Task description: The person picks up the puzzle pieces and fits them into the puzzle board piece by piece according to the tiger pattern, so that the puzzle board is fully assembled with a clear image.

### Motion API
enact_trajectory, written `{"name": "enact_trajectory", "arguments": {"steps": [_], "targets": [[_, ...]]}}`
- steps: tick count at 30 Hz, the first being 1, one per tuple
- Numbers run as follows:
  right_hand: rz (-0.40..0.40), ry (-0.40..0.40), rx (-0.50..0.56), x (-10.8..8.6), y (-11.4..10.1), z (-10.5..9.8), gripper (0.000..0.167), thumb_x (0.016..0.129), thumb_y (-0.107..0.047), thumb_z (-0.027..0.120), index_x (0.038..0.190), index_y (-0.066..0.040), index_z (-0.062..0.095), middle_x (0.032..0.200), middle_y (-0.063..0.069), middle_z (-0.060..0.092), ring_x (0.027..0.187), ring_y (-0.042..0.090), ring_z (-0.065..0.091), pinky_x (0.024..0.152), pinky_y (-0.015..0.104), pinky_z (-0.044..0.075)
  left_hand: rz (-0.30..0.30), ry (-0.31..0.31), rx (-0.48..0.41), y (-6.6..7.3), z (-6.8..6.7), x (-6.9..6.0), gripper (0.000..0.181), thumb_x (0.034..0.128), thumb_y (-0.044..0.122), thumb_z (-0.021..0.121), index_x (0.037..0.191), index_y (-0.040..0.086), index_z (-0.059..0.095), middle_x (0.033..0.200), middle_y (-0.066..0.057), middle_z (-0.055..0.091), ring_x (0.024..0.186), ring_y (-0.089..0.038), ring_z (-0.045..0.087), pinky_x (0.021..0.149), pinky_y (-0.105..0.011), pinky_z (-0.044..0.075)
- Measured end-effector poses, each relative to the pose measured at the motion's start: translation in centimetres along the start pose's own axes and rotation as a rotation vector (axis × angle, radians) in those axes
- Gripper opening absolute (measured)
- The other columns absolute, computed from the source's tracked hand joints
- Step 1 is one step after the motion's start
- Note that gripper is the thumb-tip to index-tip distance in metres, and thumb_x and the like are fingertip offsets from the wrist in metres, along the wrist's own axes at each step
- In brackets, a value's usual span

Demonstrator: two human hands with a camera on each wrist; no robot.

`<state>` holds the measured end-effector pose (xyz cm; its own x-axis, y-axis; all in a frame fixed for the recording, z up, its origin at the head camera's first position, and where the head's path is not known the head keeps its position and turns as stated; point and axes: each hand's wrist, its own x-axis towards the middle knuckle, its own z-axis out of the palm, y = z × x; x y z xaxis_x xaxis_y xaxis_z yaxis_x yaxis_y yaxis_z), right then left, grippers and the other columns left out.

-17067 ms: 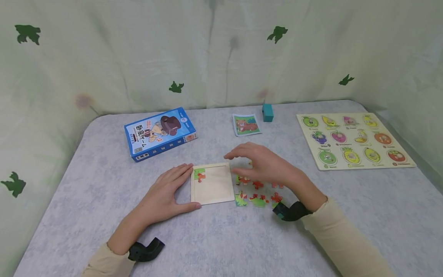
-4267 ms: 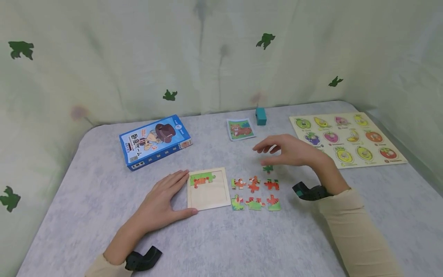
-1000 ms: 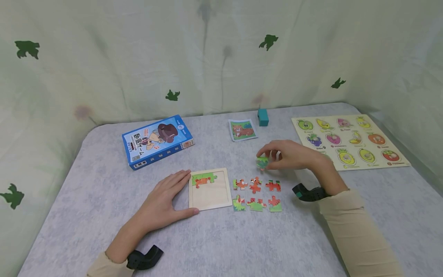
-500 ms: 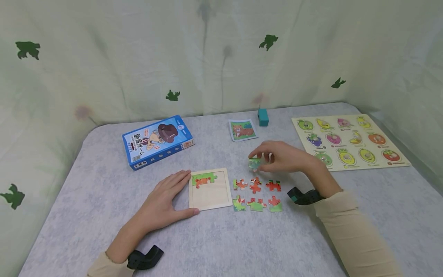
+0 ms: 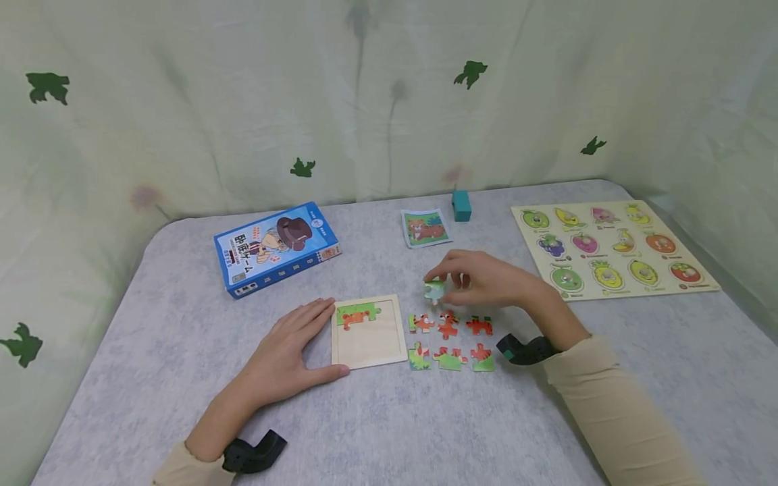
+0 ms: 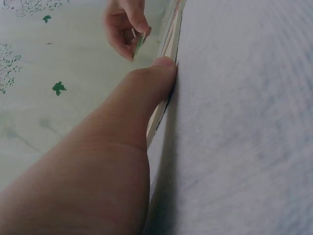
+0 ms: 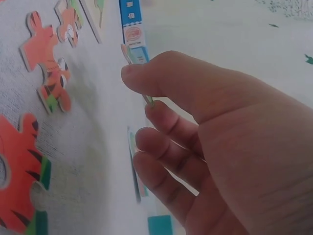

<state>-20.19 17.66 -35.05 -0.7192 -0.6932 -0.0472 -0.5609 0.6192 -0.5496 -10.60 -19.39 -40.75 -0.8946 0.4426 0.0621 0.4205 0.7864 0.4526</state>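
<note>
Between thumb and index fingertip, my right hand [image 5: 480,277] pinches a green puzzle piece [image 5: 434,291] above the table, and the right wrist view shows it nearly edge-on. My left hand [image 5: 292,344] rests at the left side of the wooden puzzle tray [image 5: 371,349], its fingers straight and the thumb along the near edge. Joined puzzle pieces [image 5: 357,314], green with an orange animal, lie in the tray's upper left corner. Several loose orange and green pieces [image 5: 450,359] lie in two rows right of the tray, below my right hand.
A blue game box [image 5: 276,248] lies at the back left. Behind the loose pieces are a small bear picture card [image 5: 427,228] and a teal block [image 5: 461,206]. A fruit puzzle board [image 5: 616,250] lies at the right.
Since a few seconds ago, my right hand has picked up the green puzzle piece from behind the rows. Over the last second it has carried it left towards the tray. My left hand stays put.
</note>
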Motion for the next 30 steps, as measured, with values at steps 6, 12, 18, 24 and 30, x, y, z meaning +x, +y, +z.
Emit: {"name": "enact_trajectory", "arguments": {"steps": [6,12,18,24,30], "targets": [[-0.01,-0.008,-0.007,0.4,-0.4,0.6,0.037,0.091,-0.024,0.079,0.127,-0.024,0.073,0.104,-0.006,0.064,0.088,0.013,0.057,0.077,0.029,0.055,-0.001,-0.002,0.007,0.0,-0.1,0.1,0.107,0.0796,0.069,0.077,0.158,0.007,0.041,0.167,-0.008,0.036,0.154,-0.033,0.031,0.124,-0.059,0.026],[-0.012,-0.021,-0.006,0.7,-0.6,1.0,0.038,0.092,-0.024,0.079,0.13,-0.023,0.072,0.104,-0.005,0.063,0.087,0.012,0.058,0.076,0.028,0.055,0.002,0.0,0.009,-0.1,-0.1,0.1,0.106,0.0796,0.069,0.077,0.158,0.007,0.041,0.166,-0.008,0.036,0.154,-0.033,0.031,0.124,-0.059,0.026],[-0.009,-0.028,-0.012,0.8,-0.6,1.3,0.038,0.093,-0.021,0.078,0.13,-0.022,0.072,0.106,-0.004,0.065,0.086,0.01,0.059,0.075,0.027,0.056,0.003,0.002,0.006,-0.1,0.0,0.1,0.106,0.0797,0.07,0.076,0.158,0.008,0.041,0.166,-0.008,0.036,0.154,-0.033,0.031,0.123,-0.06,0.026],[-0.019,-0.009,-0.025,1.0,-1.1,1.7,0.037,0.093,-0.023,0.078,0.129,-0.023,0.072,0.105,-0.005,0.065,0.084,0.009,0.059,0.072,0.026,0.056,0.002,0.004,0.009,0.0,0.0,0.1,0.106,0.0796,0.07,0.076,0.158,0.008,0.041,0.166,-0.008,0.037,0.154,-0.033,0.031,0.124,-0.059,0.026],[-0.057,0.029,-0.027,1.2,-1.6,2.4,0.036,0.092,-0.023,0.074,0.128,-0.022,0.073,0.107,-0.006,0.064,0.083,0.011,0.056,0.07,0.026,0.053,0.002,0.005,0.01,0.0,0.0,0.1,0.106,0.0794,0.069,0.077,0.158,0.007,0.041,0.166,-0.008,0.037,0.154,-0.034,0.032,0.124,-0.059,0.026]]}}
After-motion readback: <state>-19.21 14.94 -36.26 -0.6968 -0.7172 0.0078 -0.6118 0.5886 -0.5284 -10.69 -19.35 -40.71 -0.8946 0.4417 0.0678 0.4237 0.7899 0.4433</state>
